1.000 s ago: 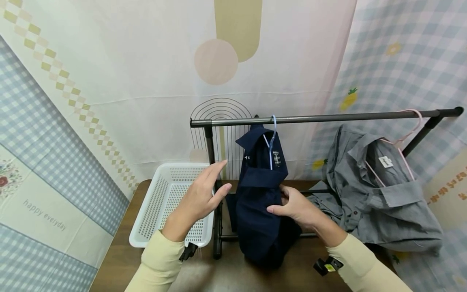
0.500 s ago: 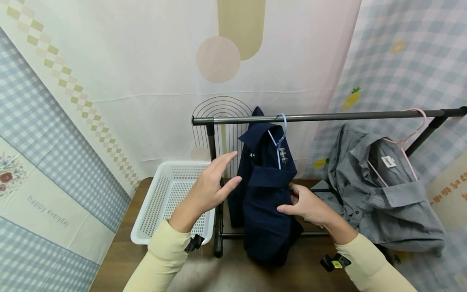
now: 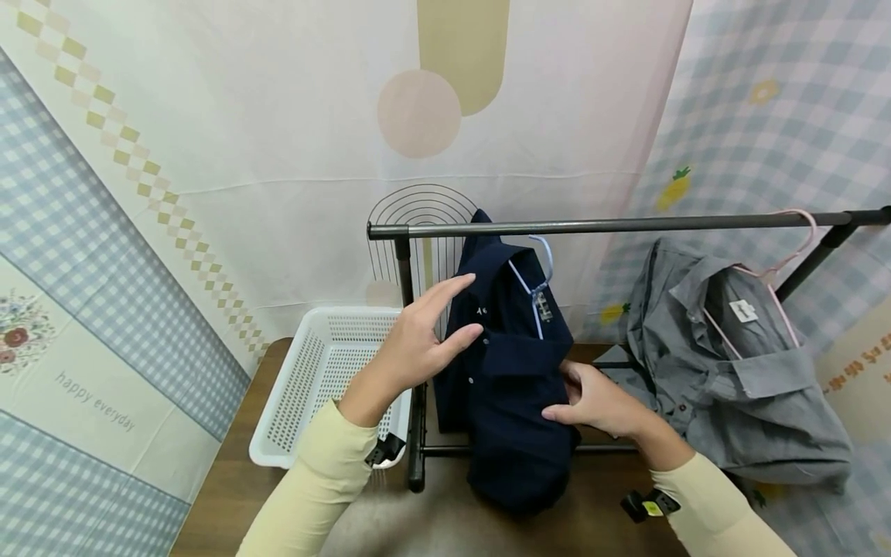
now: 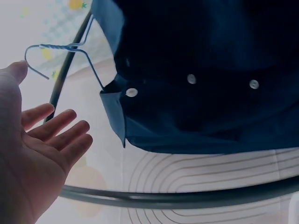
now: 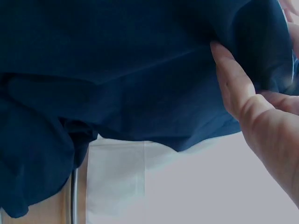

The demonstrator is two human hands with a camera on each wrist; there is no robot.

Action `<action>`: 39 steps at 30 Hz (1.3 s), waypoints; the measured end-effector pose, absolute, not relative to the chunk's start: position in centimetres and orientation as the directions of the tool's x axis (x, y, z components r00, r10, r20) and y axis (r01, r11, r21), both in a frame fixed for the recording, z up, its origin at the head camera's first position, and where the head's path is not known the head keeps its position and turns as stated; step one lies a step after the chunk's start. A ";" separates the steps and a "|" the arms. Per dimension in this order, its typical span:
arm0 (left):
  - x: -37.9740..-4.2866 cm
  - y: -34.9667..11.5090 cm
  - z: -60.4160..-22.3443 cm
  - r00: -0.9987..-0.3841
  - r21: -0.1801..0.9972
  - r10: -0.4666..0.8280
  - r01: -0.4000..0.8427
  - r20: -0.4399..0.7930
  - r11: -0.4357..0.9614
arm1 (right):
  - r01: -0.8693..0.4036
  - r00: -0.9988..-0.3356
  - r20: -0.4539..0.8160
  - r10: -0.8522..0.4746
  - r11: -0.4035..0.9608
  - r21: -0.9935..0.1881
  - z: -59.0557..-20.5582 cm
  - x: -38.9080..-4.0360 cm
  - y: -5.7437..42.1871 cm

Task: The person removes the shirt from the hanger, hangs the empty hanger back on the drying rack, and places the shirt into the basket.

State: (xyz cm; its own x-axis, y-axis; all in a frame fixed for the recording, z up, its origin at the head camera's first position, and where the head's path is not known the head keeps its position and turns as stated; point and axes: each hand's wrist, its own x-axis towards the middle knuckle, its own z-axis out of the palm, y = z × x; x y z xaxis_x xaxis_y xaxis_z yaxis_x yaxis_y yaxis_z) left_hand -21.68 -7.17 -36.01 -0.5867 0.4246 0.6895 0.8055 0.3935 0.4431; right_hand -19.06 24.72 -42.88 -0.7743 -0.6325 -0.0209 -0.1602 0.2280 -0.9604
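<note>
A navy shirt (image 3: 518, 418) with small white buttons is on a light blue hanger (image 3: 543, 271). In the left wrist view the hanger's hook (image 4: 35, 51) hangs free of the black rail (image 3: 626, 224). My right hand (image 3: 595, 398) grips the shirt at its near shoulder, thumb in front and fingers tucked behind the cloth. The right wrist view shows the thumb lying along the fabric. My left hand (image 3: 418, 336) is at the shirt's left side, fingers extended and thumb apart, holding nothing.
A grey shirt (image 3: 752, 418) hangs from a pink hanger (image 3: 797, 251) at the rail's right end. A white perforated basket (image 3: 267, 433) stands left of the rack's post (image 3: 416, 433), on a brown wooden table (image 3: 223, 472). A patterned curtain (image 3: 278, 124) covers the back.
The blue hanger's hook has come off the rail and now sits just below it. The right hand has shifted right with the navy shirt. The left hand has moved right and slightly up.
</note>
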 end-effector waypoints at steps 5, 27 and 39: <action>-21.8 -6.2 -34.9 -0.538 0.414 0.454 0.841 0.710 0.349 | -0.168 -0.760 -0.024 -0.649 0.232 -0.958 -43.1 -18.8 25.7; -22.9 -1.0 -33.9 -0.299 0.243 0.646 0.954 0.702 0.177 | -0.317 -0.780 -0.045 -0.624 0.455 -0.832 -42.4 -17.5 28.1; -22.7 -0.1 -34.2 -0.284 0.231 0.658 0.958 0.698 0.168 | -0.335 -0.719 -0.047 -0.693 0.404 -0.851 -41.6 -17.4 30.5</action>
